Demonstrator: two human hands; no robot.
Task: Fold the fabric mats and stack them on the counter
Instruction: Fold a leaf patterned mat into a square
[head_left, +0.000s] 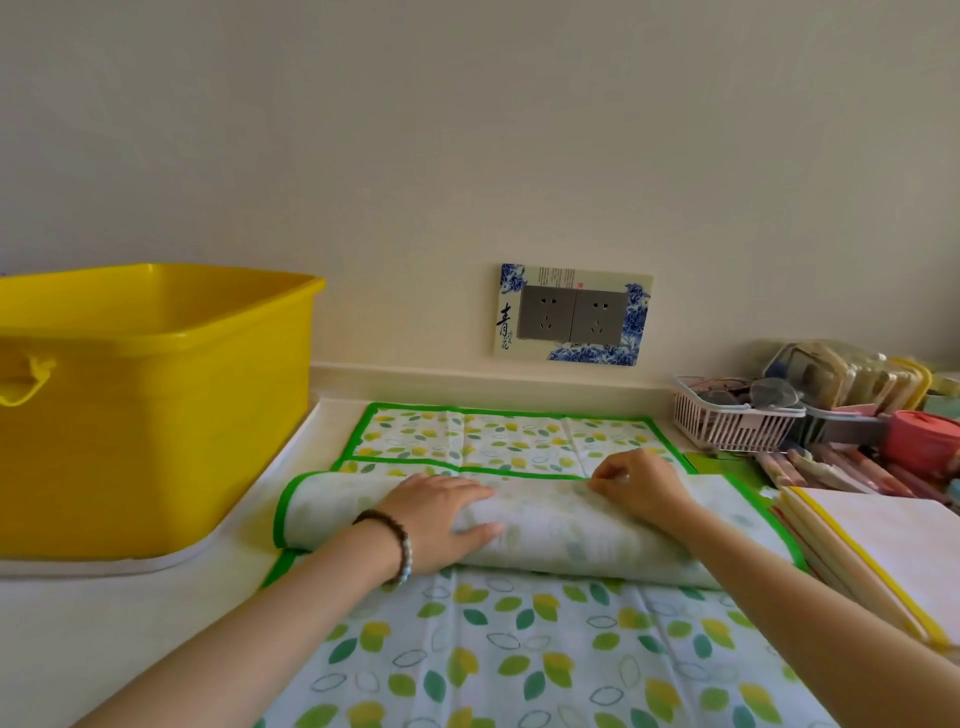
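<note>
On the pale surface, a leaf-print mat lies spread near the viewer, its far part turned back in a soft, rounded fold. The left hand presses flat on that fold, grip open and holding nothing; the right hand pinches the folded edge. The cloth looks light and limp, best taken by its green-bound edge. Beyond lies a folded mat, with a yellow tub at far left.

leaf-print green-edged mat, yellow tub
</note>
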